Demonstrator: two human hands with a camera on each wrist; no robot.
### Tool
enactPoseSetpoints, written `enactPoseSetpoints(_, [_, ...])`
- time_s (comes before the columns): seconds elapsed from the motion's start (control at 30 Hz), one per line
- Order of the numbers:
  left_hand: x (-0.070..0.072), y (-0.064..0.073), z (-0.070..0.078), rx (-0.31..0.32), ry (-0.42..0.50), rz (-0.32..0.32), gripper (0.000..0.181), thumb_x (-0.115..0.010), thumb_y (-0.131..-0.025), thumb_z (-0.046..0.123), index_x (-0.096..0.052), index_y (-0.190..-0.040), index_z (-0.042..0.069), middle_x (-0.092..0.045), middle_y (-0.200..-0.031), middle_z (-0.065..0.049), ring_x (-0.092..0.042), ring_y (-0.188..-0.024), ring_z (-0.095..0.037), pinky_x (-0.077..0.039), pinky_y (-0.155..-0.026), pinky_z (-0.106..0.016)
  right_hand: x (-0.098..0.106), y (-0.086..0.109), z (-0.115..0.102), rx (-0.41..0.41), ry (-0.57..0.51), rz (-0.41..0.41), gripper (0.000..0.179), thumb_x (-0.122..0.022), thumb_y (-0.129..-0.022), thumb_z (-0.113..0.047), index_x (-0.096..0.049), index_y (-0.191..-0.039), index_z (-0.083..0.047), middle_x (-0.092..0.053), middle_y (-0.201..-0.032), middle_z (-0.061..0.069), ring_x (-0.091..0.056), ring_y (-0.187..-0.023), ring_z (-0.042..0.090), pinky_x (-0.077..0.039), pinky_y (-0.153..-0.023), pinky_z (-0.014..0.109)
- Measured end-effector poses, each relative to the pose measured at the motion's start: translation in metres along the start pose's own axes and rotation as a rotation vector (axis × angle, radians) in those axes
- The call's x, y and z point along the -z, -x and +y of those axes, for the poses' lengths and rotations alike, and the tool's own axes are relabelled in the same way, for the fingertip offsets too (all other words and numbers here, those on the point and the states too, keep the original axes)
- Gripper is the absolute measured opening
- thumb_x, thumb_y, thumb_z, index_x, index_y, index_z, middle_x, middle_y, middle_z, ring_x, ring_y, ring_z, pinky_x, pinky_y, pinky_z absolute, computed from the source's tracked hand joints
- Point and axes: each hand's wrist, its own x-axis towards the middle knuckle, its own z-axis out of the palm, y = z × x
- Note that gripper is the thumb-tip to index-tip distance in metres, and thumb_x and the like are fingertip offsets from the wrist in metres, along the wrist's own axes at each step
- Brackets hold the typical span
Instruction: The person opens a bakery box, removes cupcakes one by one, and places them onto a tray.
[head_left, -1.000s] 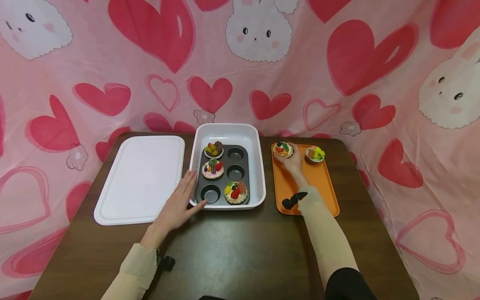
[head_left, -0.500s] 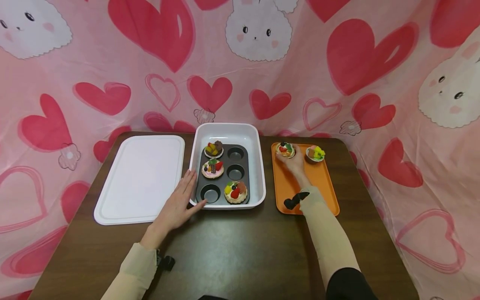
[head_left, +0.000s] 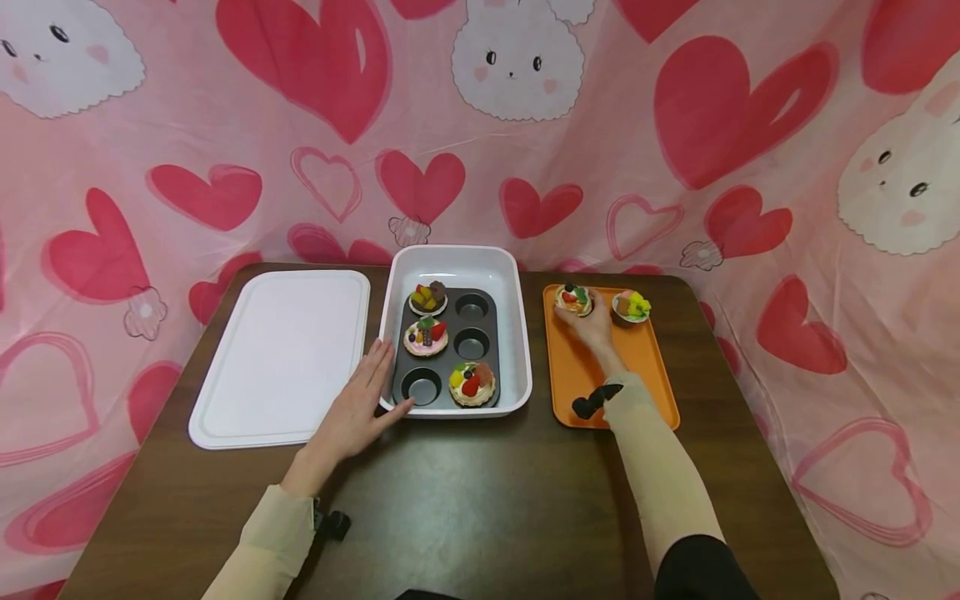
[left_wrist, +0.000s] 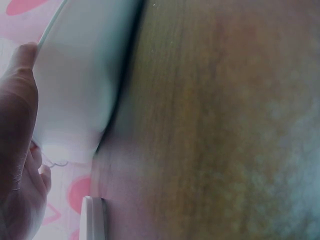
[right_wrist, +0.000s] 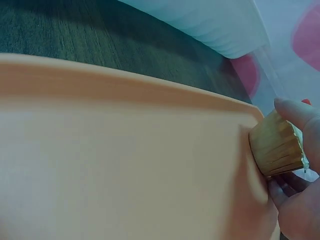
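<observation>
In the head view my right hand (head_left: 592, 327) grips a fruit-topped cupcake (head_left: 573, 299) at the far left part of the orange tray (head_left: 607, 383). Its paper cup (right_wrist: 274, 147) shows in the right wrist view, tipped over on its side in that view, base against the tray, thumb and fingers around it. My left hand (head_left: 354, 417) rests with straight fingers on the near left rim of a white bin (head_left: 522, 367). Inside the bin lies a dark muffin tin (head_left: 452, 326), bearing a chocolate-topped cupcake (head_left: 427, 298), a pink-creamed one (head_left: 426, 338) and a strawberry-topped one (head_left: 472, 386).
Another fruit-topped cupcake (head_left: 632, 307) stands at the tray's far right, just beside my right hand. A white lid (head_left: 285, 358) lies left of the bin. The brown table (head_left: 480, 500) ends at a pink heart-patterned cloth (head_left: 465, 200) behind.
My right hand has shifted slightly to the right, the cupcake in its grip going with it. My left hand and the bin have stayed in place.
</observation>
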Motion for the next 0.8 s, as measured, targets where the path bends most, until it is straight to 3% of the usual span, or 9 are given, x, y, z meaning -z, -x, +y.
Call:
enactPoseSetpoints(0.17, [0.0, 0.0, 0.0, 0.0, -0.001, 0.0, 0.103, -0.074, -0.1, 0.053, -0.022, -0.175, 0.004, -0.017, -0.186, -0.012, -0.015, -0.174, -0.036, -0.026, -0.137, -0.063, 0.0, 0.002, 0.0, 0.033, 0.02, -0.007, 0.088, -0.083, -0.098, -0.019, -0.031, -0.166, 0.003, -0.043, -0.164, 0.031, -0.047, -0.151, 0.046, -0.036, -0.135, 0.054])
enactPoseSetpoints(0.37, [0.0, -0.001, -0.002, -0.014, -0.002, 0.011, 0.103, -0.074, -0.1, 0.052, -0.024, -0.174, 0.003, -0.019, -0.186, -0.013, -0.016, -0.174, -0.036, -0.028, -0.136, -0.063, -0.002, 0.013, -0.001, 0.119, 0.138, 0.013, 0.106, -0.087, -0.094, -0.024, -0.019, -0.171, 0.002, -0.025, -0.172, 0.031, -0.033, -0.16, 0.047, -0.028, -0.138, 0.057])
enactPoseSetpoints(0.57, [-0.001, -0.001, -0.003, -0.024, 0.001, 0.028, 0.103, -0.075, -0.099, 0.052, -0.025, -0.174, 0.002, -0.021, -0.185, -0.014, -0.017, -0.173, -0.037, -0.03, -0.135, -0.064, -0.002, 0.026, -0.005, 0.196, 0.164, 0.037, 0.108, -0.089, -0.092, -0.024, -0.02, -0.172, -0.001, -0.021, -0.173, 0.03, -0.028, -0.162, 0.048, -0.028, -0.137, 0.062])
enactPoseSetpoints(0.8, [0.0, 0.0, -0.002, -0.015, 0.002, 0.016, 0.103, -0.076, -0.099, 0.05, -0.023, -0.174, 0.003, -0.019, -0.186, -0.013, -0.016, -0.174, -0.036, -0.029, -0.135, -0.064, 0.003, 0.041, -0.002, 0.283, 0.173, 0.005, 0.108, -0.089, -0.091, -0.021, -0.021, -0.172, -0.003, -0.016, -0.175, 0.029, -0.022, -0.164, 0.048, -0.026, -0.137, 0.065])
